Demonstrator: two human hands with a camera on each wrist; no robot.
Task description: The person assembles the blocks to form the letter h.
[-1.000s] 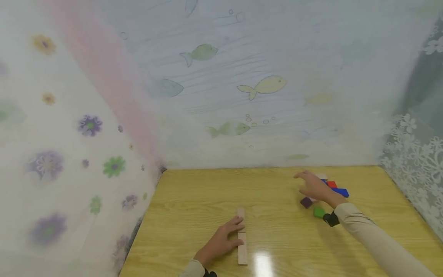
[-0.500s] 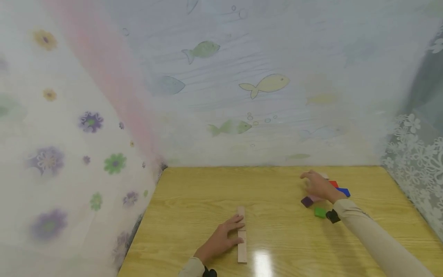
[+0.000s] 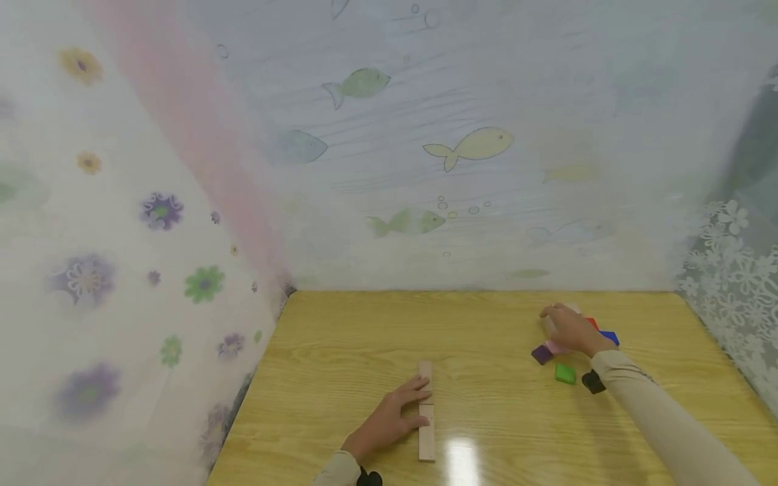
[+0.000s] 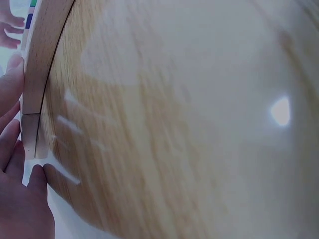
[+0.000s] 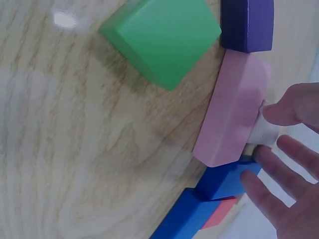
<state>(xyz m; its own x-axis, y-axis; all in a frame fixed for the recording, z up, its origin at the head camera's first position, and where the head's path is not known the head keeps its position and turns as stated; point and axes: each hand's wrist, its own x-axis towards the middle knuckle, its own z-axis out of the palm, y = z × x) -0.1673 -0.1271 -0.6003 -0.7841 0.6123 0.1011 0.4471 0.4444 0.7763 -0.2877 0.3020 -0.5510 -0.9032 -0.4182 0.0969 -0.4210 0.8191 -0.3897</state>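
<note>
My left hand (image 3: 385, 420) rests beside two pale wooden blocks laid end to end. Its thumb touches the near block (image 3: 427, 442) and its straight fingers lie against the far block (image 3: 425, 371). Over at the right, my right hand (image 3: 571, 329) is among coloured blocks. In the right wrist view a whitish block (image 5: 263, 132) stands behind a pink block (image 5: 232, 114). The thumb tip is at the whitish block's edge, with spread fingertips close to its other side; whether they grip it I cannot tell.
A green block (image 3: 565, 373) and a dark purple block (image 3: 542, 354) lie near the right wrist. Blue blocks (image 5: 184, 214) and a red block (image 5: 219, 213) are beyond the pink one. A patterned wall (image 3: 474, 256) stands along the wood-grain table's (image 3: 365, 324) back edge.
My right hand has shifted slightly right over the coloured blocks. The left hand and the two wooden blocks hold their place; the head view has tilted a little.
</note>
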